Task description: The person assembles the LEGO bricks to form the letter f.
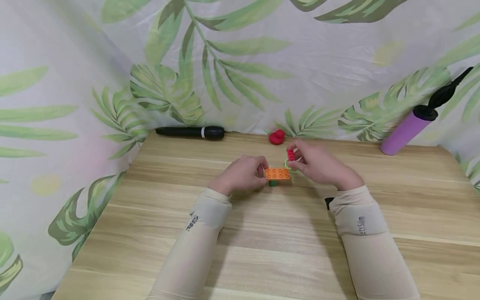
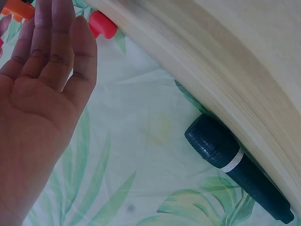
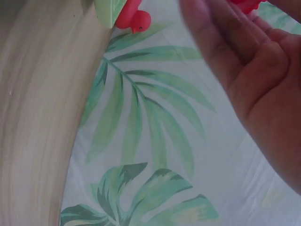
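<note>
My left hand (image 1: 241, 173) grips the left end of an orange toy brick (image 1: 277, 173), studs up, over the middle of the table. Beneath that brick a dark green brick (image 1: 273, 183) shows. Just to the right, my right hand (image 1: 320, 164) pinches a small red toy brick (image 1: 291, 155) between thumb and fingers, apart from the orange one. In the left wrist view the orange brick (image 2: 19, 9) is cut off at the top corner. The red brick (image 3: 247, 4) appears at the top edge of the right wrist view, partly hidden by fingers.
A light green object (image 1: 288, 166) lies beside the right fingertips, partly covered. Along the back edge are a black microphone (image 1: 191, 133), a red rubber duck (image 1: 276, 137) and a purple hand pump (image 1: 408, 129) leaning on the curtain. Something black (image 1: 328, 203) shows by the right sleeve.
</note>
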The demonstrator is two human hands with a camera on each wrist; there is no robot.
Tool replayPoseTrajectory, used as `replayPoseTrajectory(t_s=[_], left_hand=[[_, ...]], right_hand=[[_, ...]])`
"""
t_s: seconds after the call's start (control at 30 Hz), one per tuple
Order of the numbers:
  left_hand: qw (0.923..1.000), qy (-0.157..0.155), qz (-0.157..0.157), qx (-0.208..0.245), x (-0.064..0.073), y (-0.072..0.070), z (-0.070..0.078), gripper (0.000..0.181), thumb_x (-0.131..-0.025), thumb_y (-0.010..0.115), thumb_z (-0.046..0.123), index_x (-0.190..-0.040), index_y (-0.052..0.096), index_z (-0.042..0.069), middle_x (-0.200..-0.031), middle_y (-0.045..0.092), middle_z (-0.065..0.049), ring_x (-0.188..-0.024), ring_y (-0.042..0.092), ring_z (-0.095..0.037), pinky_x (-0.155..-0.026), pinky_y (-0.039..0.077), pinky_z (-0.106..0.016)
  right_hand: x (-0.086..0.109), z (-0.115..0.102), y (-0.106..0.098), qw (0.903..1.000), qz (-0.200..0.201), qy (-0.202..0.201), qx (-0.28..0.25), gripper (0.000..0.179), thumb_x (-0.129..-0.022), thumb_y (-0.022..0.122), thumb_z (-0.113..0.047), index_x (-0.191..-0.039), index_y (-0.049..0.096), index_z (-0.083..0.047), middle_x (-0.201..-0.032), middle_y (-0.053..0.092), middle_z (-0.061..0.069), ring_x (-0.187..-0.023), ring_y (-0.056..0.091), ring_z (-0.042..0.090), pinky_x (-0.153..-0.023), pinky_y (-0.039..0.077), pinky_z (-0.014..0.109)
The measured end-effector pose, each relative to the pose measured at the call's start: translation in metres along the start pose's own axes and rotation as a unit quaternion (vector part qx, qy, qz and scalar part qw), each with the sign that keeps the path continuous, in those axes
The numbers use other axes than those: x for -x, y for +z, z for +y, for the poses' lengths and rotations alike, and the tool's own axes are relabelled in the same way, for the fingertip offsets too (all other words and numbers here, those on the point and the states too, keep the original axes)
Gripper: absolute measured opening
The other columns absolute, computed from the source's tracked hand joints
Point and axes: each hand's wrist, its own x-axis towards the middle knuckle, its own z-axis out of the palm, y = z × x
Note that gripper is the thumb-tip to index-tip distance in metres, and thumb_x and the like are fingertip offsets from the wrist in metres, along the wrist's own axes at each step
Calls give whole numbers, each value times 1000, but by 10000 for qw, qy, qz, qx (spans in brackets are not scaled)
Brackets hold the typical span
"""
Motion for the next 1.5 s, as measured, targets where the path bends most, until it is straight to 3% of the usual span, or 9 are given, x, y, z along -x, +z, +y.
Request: replayPoseTrajectory(t_s=[0.17,0.37,0.67,1.13,1.5], left_hand=[[10000,48,14,-17,-1,1,-1,29,-96,77,26,-120,68,13,-97,71,2,-86,65,-14,-81,54,-32],[9999,128,37,-27,-1,0,-1,28,-96,77,26,-119,68,12,-96,71,2,-86,65,-14,-81,54,-32],[9999,157,56,-10,0,0,-1,28,-95,77,24,-119,68,12,-95,70,1,-86,65,-15,-80,54,-32],[9999,107,45,-29,1,0,1,25,-95,77,23,-116,69,13,-92,71,2,-83,65,-14,-78,53,-32],[9999,142,90,13,0,1,0,25,-96,77,23,-117,69,11,-96,71,1,-86,65,-16,-80,54,-32]], right_hand=[[-4,-4,7,9999,-69,-63,99,30,-102,73,-23,-124,62,-6,-112,75,10,-106,72,28,-94,56,49],[-9,-8,15,9982,69,-401,448,30,-94,82,-18,-120,73,-7,-115,74,7,-107,71,28,-96,56,48],[-13,-13,25,9989,-67,-366,288,26,-91,85,-22,-112,77,-10,-101,76,2,-101,71,24,-92,56,45],[-16,-14,32,9984,-21,-260,495,28,-90,87,-25,-111,78,-8,-99,77,4,-95,71,23,-88,57,45],[-17,-17,33,9954,145,-441,834,33,-87,89,-26,-111,78,-6,-102,77,7,-93,68,22,-85,56,42]])
